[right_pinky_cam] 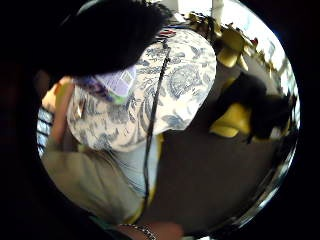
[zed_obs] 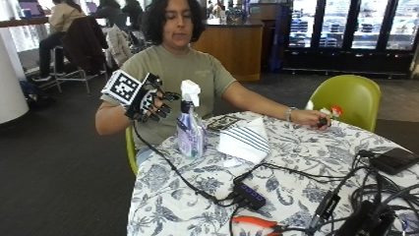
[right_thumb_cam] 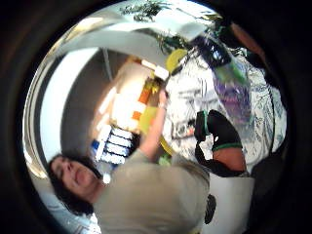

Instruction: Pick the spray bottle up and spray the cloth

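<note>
Spray bottle (right_pinky_cam: 112, 85) on floral tablecloth (right_pinky_cam: 180, 85), yellow chairs (right_pinky_cam: 232, 120), dark floor.

spray bottle (zed_obs: 191, 123): clear purple, white head, upright | cloth (zed_obs: 245, 140): white striped, beside it

The clear, purple-tinted plastic spray bottle (zed_obs: 191, 132) looks glossy, with a white plastic trigger head. The white cloth with thin dark stripes (zed_obs: 245, 140) is soft, matt fabric. A matt floral tablecloth (zed_obs: 308, 172) covers the table. The lime-green chair (zed_obs: 348, 98) has a smooth plastic shell.
</note>
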Tool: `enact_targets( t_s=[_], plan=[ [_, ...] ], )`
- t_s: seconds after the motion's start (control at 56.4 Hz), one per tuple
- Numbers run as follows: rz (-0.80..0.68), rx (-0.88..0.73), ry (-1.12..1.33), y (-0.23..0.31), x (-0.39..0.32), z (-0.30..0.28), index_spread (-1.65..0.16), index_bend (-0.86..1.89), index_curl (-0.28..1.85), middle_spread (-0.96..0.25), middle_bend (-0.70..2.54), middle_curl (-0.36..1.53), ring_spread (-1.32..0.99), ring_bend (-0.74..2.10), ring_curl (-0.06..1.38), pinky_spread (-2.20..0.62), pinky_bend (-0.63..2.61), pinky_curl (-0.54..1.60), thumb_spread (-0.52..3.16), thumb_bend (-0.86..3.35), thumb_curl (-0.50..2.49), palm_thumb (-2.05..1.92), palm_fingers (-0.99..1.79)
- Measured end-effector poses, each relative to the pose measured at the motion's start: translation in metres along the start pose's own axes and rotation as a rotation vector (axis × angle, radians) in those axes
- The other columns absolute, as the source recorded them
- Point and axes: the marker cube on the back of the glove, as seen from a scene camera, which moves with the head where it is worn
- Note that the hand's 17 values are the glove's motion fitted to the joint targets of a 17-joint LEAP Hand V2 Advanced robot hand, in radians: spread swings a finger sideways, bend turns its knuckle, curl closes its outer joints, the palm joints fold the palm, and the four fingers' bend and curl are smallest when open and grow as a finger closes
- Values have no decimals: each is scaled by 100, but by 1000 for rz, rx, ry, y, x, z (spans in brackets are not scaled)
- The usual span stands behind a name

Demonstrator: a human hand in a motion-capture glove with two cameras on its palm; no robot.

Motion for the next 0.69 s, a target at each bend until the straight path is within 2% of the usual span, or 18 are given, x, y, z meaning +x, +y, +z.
enact_targets(
  t_s=[0.053,0.142,0.284,0.355,0.408,0.444,0.603,0.692],
  plan=[
    [60,85,-57,-16,2,5,-36,8,20,-1,22,35,-5,46,33,14,39,35,114,4,42,80,67],
    [32,26,-152,-29,7,13,-35,9,20,0,23,36,-5,47,35,11,38,36,111,1,43,81,64],
    [169,70,-318,-47,-2,42,-26,13,21,4,24,37,-2,45,36,14,29,35,105,-2,44,82,49],
    [177,102,-374,-57,-11,52,-21,13,22,7,24,37,3,42,35,17,26,34,101,-2,45,83,41],
    [129,189,-380,-67,-16,57,-19,11,21,9,25,37,4,42,34,18,26,33,98,-1,46,86,40],
    [123,191,-379,-69,-19,57,-18,11,21,10,24,37,5,42,34,18,26,33,97,-2,46,87,40],
    [241,331,-303,-98,-18,61,-15,10,20,10,27,38,4,49,35,16,25,33,88,-2,48,92,47],
    [174,349,-293,-102,-13,66,-15,11,21,8,29,38,1,50,36,14,23,33,86,-3,48,92,53]
  ],
)
